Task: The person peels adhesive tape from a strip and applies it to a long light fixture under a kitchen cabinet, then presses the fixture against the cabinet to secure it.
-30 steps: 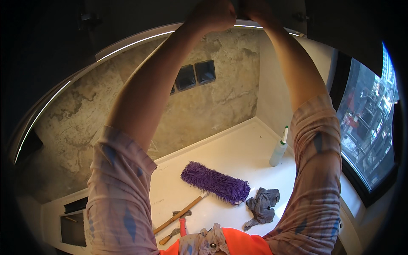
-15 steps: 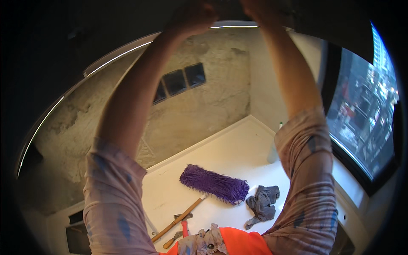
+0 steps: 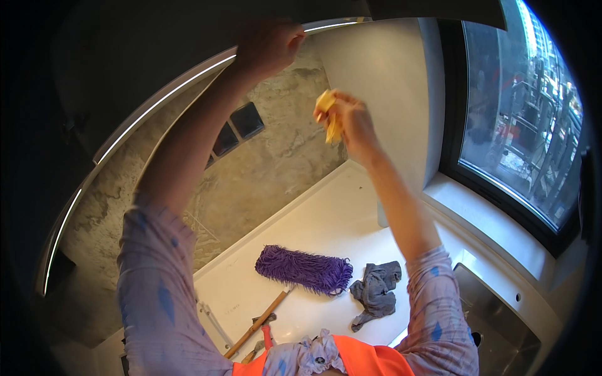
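Observation:
My right hand [image 3: 356, 125] is raised in front of the pale side wall, with its fingers closed on a crumpled yellow cloth [image 3: 334, 128]. Up at the lower edge of a dark overhead cabinet [image 3: 169, 37], beside its light strip [image 3: 163, 111], is my left hand [image 3: 268, 51]. Its fingers are curled in; whatever they hold, if anything, is lost in the dark. Below on the white countertop [image 3: 251, 276] lie a purple shaggy duster head [image 3: 304, 269] and a rumpled grey cloth [image 3: 377, 294].
A wooden-handled tool [image 3: 260, 323] and a red-handled tool [image 3: 268, 337] lie at the counter's near edge. To the right are a metal sink [image 3: 501, 323] and a black-framed window [image 3: 514, 125]. Dark sockets [image 3: 247, 120] sit on the mottled back wall.
My right hand has come down from the cabinet, and the yellow cloth in it now shows. My left hand stays high, a little lower in view. The view has turned rightward, showing the sink.

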A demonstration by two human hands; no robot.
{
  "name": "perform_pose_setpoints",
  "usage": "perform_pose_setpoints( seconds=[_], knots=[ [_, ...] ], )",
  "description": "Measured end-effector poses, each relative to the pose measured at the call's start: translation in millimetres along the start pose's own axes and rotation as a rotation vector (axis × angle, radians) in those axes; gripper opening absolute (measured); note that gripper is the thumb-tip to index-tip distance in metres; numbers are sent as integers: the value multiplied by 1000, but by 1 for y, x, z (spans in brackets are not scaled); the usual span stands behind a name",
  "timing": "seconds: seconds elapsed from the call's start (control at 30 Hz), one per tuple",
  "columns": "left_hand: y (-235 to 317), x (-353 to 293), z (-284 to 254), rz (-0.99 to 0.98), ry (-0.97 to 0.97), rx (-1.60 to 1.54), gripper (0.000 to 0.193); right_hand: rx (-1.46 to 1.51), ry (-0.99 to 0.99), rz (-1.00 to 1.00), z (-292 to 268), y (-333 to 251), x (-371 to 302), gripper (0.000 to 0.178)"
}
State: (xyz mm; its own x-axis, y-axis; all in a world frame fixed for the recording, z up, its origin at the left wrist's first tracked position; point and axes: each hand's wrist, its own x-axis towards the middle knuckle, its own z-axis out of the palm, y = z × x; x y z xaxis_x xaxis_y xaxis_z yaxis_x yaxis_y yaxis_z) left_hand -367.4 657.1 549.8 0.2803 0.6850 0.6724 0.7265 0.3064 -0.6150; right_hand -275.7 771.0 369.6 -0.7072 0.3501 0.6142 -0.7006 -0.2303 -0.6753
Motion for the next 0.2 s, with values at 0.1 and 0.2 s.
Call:
perform_pose_setpoints(
  seconds=[0.1, 0.2],
  knots=[
    [1, 30, 30, 29, -61, 119, 15, 54, 1, 61, 14, 34, -44, 17],
    [9, 63, 57, -8, -106, 157, 18, -41, 1, -55, 7, 64, -66, 16]
  ],
)
